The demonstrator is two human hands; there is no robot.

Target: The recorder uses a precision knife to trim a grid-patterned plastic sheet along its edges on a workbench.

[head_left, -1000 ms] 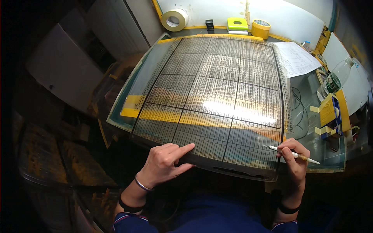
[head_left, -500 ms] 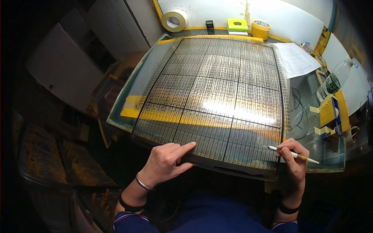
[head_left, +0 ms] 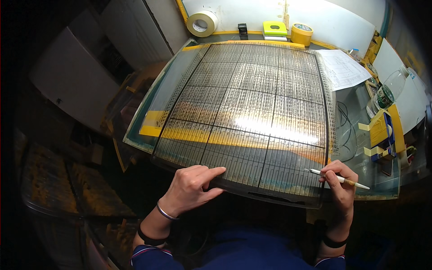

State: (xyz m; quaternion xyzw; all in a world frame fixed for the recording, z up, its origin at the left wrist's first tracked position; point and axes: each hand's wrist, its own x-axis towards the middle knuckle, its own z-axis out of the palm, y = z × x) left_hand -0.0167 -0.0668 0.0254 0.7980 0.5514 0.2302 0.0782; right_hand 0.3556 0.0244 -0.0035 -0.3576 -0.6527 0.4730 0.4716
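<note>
A large dark, see-through film sheet (head_left: 252, 100) with a grid of fine line patterns lies tilted toward me over a glass-topped light table (head_left: 135, 130). My left hand (head_left: 191, 186) is at its near edge. The index finger reaches out onto the sheet, the thumb is held apart by the edge, and the other fingers curl under. My right hand (head_left: 340, 182), near the sheet's lower right corner, pinches a slim white pen-like tool (head_left: 355, 183). Its thin tip points left onto the lower line pattern; whether it touches the surface I cannot tell.
At the back stand a tape roll (head_left: 202, 23), a lime-green block-shaped item (head_left: 275, 29) and a yellow tape tub (head_left: 302, 33). On the right are a printed paper sheet (head_left: 344, 69), a plastic bottle (head_left: 387, 94), a tape dispenser (head_left: 382, 130) and a thin black cable (head_left: 345, 119).
My left index fingertip has shifted slightly down toward the sheet's near edge. The right hand and its tool show no visible movement.
</note>
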